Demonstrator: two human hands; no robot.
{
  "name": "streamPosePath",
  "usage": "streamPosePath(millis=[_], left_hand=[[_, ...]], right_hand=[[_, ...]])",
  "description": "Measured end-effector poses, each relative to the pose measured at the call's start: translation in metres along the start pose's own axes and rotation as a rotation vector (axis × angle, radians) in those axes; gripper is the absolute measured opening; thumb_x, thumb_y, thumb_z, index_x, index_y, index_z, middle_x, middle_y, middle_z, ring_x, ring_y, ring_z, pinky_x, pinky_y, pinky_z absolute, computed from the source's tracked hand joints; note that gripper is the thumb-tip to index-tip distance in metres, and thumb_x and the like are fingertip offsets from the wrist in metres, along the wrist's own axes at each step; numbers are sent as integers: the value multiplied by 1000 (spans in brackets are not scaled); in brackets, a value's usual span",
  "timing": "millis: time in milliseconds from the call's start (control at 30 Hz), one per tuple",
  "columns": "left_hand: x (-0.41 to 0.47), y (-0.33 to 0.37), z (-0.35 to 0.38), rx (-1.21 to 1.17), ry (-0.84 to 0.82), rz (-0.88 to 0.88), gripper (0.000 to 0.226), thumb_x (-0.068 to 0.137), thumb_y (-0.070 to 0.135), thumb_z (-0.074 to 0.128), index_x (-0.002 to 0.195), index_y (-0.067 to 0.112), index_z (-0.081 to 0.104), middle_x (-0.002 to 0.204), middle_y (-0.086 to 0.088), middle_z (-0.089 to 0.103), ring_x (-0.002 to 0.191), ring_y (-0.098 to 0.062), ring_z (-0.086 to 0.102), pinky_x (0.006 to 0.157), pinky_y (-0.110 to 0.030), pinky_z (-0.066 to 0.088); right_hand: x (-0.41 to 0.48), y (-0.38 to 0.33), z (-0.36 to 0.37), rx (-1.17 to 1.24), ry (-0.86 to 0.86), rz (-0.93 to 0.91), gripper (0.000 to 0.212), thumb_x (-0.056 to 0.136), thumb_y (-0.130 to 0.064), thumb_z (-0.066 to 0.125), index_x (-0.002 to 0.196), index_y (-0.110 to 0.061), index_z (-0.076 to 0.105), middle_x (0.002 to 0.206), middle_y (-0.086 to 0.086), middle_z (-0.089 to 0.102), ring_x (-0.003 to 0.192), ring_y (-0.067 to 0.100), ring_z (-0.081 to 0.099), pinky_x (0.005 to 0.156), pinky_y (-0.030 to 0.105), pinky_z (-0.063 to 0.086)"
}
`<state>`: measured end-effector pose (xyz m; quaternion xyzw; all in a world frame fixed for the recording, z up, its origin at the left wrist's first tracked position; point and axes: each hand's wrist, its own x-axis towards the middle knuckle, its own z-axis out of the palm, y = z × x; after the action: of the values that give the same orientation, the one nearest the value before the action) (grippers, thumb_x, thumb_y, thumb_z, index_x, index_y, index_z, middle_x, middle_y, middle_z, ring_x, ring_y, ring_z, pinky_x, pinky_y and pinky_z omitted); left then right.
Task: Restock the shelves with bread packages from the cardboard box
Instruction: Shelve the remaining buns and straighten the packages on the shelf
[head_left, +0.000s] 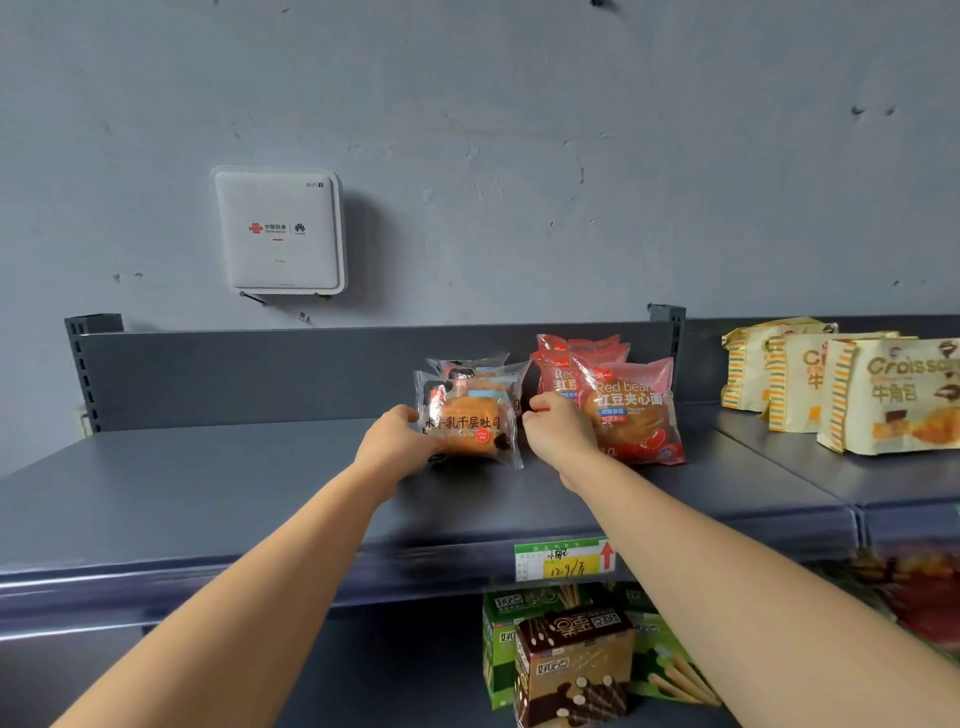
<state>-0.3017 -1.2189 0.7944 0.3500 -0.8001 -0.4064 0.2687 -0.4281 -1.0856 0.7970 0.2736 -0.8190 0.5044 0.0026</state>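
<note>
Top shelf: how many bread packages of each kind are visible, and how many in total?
clear toast packages: 3
red bean packages: at least 3, since the rear ones overlap
croissant packages: 3
Total: at least 9

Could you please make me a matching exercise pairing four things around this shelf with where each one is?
1. front clear plastic toast packet
2. red plastic red-bean bread packet
3. cream striped croissant packet
4. white square router box

A. on the grey wall
B. far right of the grey metal shelf
C. gripped by the left hand
D. next to the right hand

Pairs: 1-C, 2-D, 3-B, 4-A
</note>
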Motion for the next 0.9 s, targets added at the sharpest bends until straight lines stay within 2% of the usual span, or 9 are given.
streamPosePath(millis=[100, 233, 400, 500, 567, 667, 900], left_hand=[[-16, 2, 1, 65, 10, 48, 60, 84, 33, 69, 136, 14, 45, 128, -7, 57, 103, -21, 57, 83, -31, 47], [-46, 9, 2, 177, 42, 132, 45, 88, 26, 65, 129, 14, 54, 125, -6, 60, 108, -23, 58, 87, -31, 46], [-98, 28, 12, 316, 121, 281, 34, 89, 23, 60, 122, 16, 60, 119, -5, 64, 109, -25, 57, 89, -34, 49], [-135, 36, 29, 401, 154, 392, 28, 88, 19, 58, 115, 13, 63, 115, -7, 65, 106, -27, 57, 87, -38, 50], [-160, 37, 43, 441, 157, 449, 31, 89, 21, 58, 119, 15, 62, 120, -6, 64, 112, -26, 55, 89, -39, 49], [-198, 38, 64, 505, 137, 487, 34, 90, 22, 60, 123, 15, 60, 122, -4, 62, 116, -24, 52, 91, -39, 49], [-266, 30, 105, 729, 10, 496, 26, 90, 20, 55, 114, 14, 63, 110, -5, 62, 107, -26, 51, 82, -39, 51]], right_hand=[[-16, 4, -11, -61, 12, -28, 37, 95, -22, 50, 132, -17, 54, 134, 2, 56, 114, 23, 55, 82, 28, 45], [-40, 10, -31, -116, 13, -79, 34, 93, -25, 55, 126, -17, 59, 128, -1, 61, 115, 20, 56, 94, 34, 49], [-80, 21, -72, -191, 35, -146, 29, 93, -27, 56, 120, -21, 61, 118, -3, 65, 102, 17, 61, 83, 32, 51], [-110, 37, -103, -269, 59, -191, 28, 93, -28, 56, 121, -21, 61, 116, -2, 66, 103, 18, 60, 85, 34, 52], [-130, 52, -122, -306, 60, -177, 29, 94, -29, 56, 122, -22, 60, 119, -2, 65, 106, 19, 60, 88, 35, 51], [-161, 77, -150, -382, 49, -136, 31, 94, -30, 57, 123, -22, 60, 122, -1, 64, 110, 21, 59, 89, 35, 51], [-219, 126, -201, -558, 32, -67, 31, 93, -29, 55, 124, -23, 60, 125, -1, 62, 113, 23, 57, 81, 31, 48]])
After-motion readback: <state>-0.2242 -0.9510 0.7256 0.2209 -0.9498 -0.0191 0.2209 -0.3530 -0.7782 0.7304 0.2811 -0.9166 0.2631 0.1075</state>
